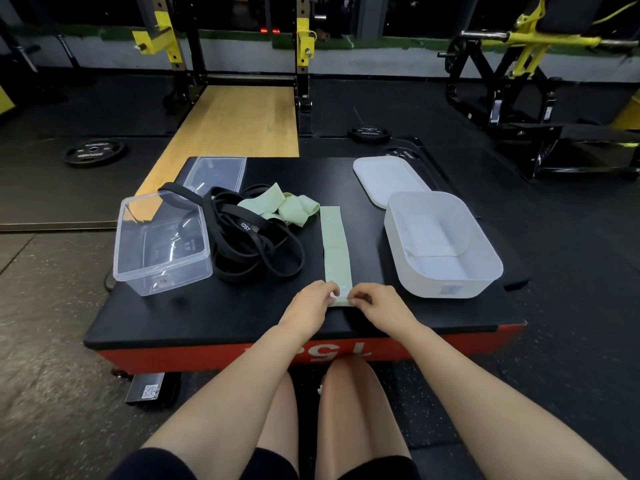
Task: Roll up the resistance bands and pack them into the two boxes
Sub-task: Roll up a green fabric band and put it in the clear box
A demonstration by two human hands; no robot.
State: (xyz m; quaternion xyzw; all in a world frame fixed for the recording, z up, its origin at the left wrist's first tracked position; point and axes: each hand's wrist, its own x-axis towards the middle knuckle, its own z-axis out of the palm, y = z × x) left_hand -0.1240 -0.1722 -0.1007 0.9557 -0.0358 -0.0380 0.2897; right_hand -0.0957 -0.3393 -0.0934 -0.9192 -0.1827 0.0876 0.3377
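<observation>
1. Head view: seated at a black worktop, a person pinches the near end of a flat green band with the left hand and right hand, fingers curled on it, apparently at the first fold.
2. A clear box stands left, beside tangled black bands and more green bands.
3. A white box stands right, its lid behind it.

Head-worn view, forward-down, close over platform.

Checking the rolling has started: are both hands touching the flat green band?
Touching. The head view shows the left hand and right hand pinching the flat green band's near end.
</observation>
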